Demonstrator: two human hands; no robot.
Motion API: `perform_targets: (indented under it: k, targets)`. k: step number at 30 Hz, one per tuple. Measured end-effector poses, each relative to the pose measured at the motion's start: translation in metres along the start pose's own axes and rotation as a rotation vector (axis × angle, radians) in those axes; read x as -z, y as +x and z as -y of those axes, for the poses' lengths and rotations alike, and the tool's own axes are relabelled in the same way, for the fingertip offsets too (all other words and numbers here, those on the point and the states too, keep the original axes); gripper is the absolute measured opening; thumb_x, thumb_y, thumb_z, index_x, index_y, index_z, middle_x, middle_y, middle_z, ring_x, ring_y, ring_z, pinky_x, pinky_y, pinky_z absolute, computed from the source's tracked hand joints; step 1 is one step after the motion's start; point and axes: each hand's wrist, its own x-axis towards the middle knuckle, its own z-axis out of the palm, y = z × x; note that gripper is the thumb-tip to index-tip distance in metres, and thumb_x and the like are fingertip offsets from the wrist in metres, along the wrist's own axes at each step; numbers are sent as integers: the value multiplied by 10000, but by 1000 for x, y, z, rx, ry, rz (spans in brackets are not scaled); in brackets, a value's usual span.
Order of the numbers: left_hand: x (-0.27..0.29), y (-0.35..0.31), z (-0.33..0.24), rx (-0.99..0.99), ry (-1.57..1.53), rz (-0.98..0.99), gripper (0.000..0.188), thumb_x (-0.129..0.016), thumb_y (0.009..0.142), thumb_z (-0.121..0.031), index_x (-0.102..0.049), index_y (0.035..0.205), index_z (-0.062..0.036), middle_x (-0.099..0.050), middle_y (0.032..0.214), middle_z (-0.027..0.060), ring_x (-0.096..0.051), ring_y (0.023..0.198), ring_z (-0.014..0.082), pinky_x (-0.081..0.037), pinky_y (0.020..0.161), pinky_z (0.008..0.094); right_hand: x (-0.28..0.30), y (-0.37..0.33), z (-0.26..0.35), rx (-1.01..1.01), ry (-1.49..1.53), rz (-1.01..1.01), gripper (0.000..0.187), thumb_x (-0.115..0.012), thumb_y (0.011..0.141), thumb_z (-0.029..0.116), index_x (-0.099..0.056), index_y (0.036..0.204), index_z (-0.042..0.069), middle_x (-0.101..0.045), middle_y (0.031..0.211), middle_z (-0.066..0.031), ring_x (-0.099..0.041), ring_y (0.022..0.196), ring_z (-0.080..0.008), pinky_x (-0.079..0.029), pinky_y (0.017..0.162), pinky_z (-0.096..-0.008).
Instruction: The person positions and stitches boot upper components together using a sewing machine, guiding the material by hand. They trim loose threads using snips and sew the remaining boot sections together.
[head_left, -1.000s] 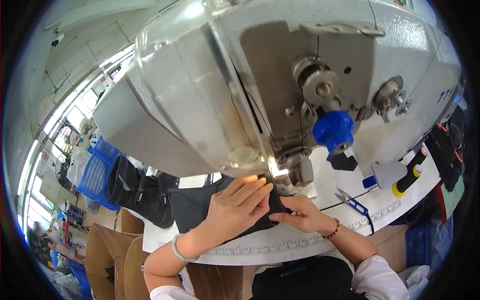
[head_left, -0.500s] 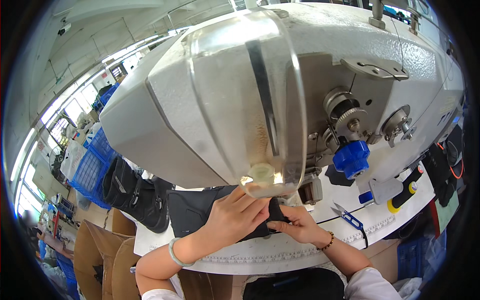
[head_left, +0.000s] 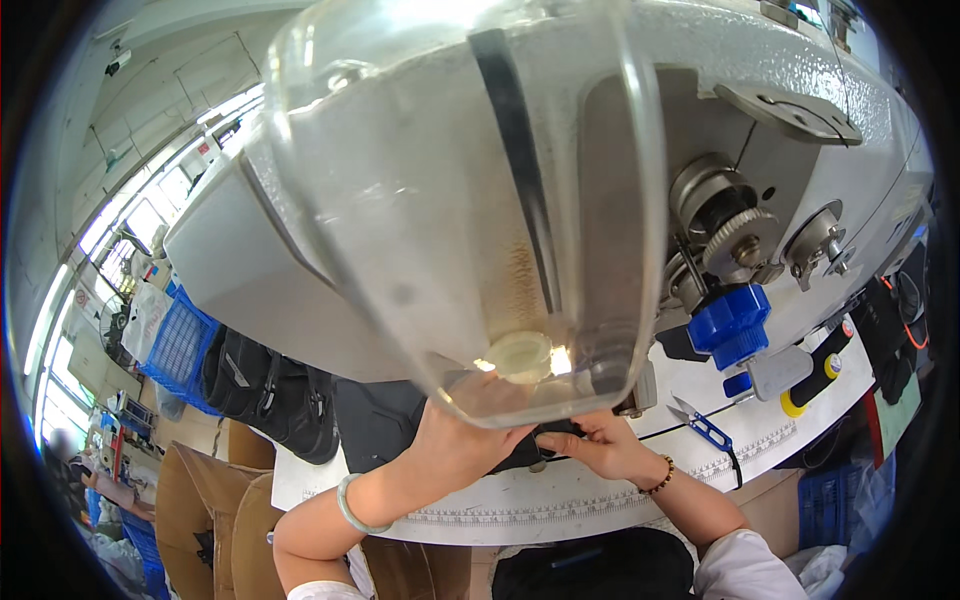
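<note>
A black, stiff-looking sewn piece (head_left: 375, 420) lies on the white table under the head of a sewing machine (head_left: 400, 200). My left hand (head_left: 460, 435) is closed on this piece, its bent fingertips partly covered by the clear plastic guard (head_left: 420, 290). From the other side, my right hand (head_left: 607, 445) pinches the piece's right end between thumb and fingers. Both hands are close together beneath the guard. The needle area is hidden behind the guard and my fingers.
Blue-handled thread snips (head_left: 710, 432) lie right of my right hand, near a ruler strip (head_left: 600, 517) along the table's front edge. Black boots (head_left: 270, 390) stand at the left, beside a blue crate (head_left: 180, 345). Cardboard boxes (head_left: 200, 490) are below. A yellow-and-black spool (head_left: 812, 385) lies at right.
My view has come closer to the machine, so guard and tension knob look larger. My fingertips are now more behind the guard; both hands keep hold of the black piece.
</note>
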Motion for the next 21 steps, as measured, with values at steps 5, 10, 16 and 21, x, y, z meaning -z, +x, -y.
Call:
perform_targets:
  k: [5,10,16,21]
  targets:
    - [-5,2,-1,14,23,-116,271,-682,681,-25,-636,947,-44,-618,861,92,-631,654,241,-497,524,304,1,3,-4,-36,-1,-52,285,-611,908,72,-578,1188,26,-632,899,8,-501,754,-16,-406,596,-175]
    - [2,-8,7,350,-121,140,275,-670,785,-178,-649,1047,-98,-644,931,95,-635,733,257,-491,649,352,0,3,1,-38,-14,-79,283,-615,910,94,-585,1184,30,-633,906,14,-494,773,-8,-403,612,-175]
    - [-1,1,94,79,-427,653,410,-595,884,-350,-549,1239,-150,-566,1189,56,-556,1017,194,-435,865,338,1,5,2,14,18,-41,266,-616,911,114,-594,1162,29,-636,886,12,-507,766,-17,-412,620,-181]
    - [-23,13,136,277,-703,518,414,-583,889,-367,-554,1236,-141,-569,1192,62,-555,1022,194,-431,873,335,2,6,-8,-3,-55,-79,195,-628,899,103,-621,1070,10,-618,804,25,-488,720,-20,-393,589,-193]
